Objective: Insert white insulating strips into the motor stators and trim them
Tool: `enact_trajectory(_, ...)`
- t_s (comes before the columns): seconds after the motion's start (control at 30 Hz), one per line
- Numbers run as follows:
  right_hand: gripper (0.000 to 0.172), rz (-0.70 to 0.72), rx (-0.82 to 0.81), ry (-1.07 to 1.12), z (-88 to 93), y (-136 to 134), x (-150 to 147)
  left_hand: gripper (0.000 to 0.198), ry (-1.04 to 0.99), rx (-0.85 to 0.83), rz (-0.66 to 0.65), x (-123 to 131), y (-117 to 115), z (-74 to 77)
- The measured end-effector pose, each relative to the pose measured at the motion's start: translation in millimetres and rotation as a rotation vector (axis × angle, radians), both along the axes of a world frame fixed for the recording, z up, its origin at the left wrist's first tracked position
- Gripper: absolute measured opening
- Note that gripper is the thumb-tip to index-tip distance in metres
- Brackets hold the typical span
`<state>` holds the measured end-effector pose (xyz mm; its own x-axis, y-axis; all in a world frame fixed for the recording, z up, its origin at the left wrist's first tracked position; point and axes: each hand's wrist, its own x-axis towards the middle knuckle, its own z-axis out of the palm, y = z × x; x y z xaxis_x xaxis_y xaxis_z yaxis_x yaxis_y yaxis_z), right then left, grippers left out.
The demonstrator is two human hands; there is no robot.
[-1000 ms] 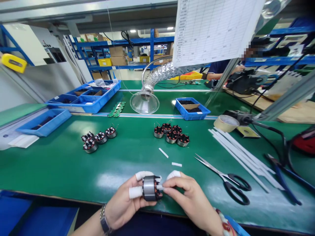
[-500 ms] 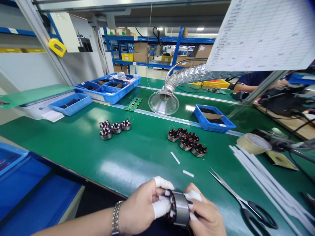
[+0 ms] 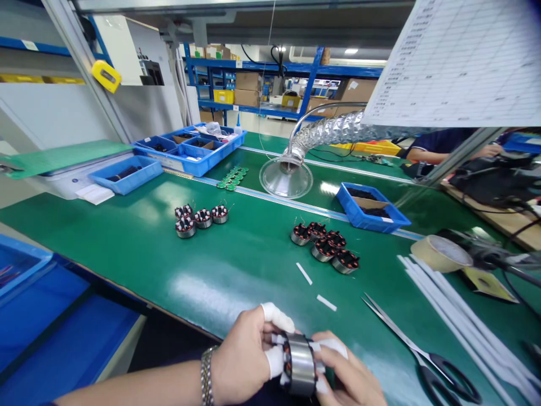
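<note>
A round motor stator (image 3: 301, 363) with a steel ring and copper windings is held on its side between both hands at the near table edge. My left hand (image 3: 243, 355), with white finger cots and a metal watch band, grips its left face. My right hand (image 3: 349, 369), also in finger cots, has its fingers closed on the right face; some fingertips are hidden. Beyond the hands lie two short white strips, one (image 3: 304, 273) behind the other (image 3: 327, 303). Several similar stators (image 3: 323, 249) stand past them. Black-handled scissors (image 3: 416, 347) lie open to the right.
More stators (image 3: 186, 226) stand left of centre. Long white tubes (image 3: 460, 316) and a tape roll (image 3: 442, 252) lie right. A funnel-shaped fume hood (image 3: 286, 177) and blue bins (image 3: 372, 207) stand farther back. A co-worker's arm (image 3: 439, 155) shows at far right.
The view has shifted slightly, so the table things appear a little farther right. The held stator has turned slightly, and both hands remain on it.
</note>
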<state>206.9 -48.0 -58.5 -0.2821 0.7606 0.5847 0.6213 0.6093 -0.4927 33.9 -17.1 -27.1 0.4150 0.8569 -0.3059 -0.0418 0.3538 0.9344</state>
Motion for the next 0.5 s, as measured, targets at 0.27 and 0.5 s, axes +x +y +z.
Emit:
enact_trajectory(0.27,0.009,-0.045,-0.282,0.198,-6.4,-0.1,-3.3,0.022,-0.084,0.068,-0.062,-1.6,-3.4,-4.9)
enact_trajectory(0.5,0.009,-0.014,-0.263,0.162,-6.2,-0.9,2.0,0.026,0.057,0.280,-0.131,-8.8,-4.4,-4.0)
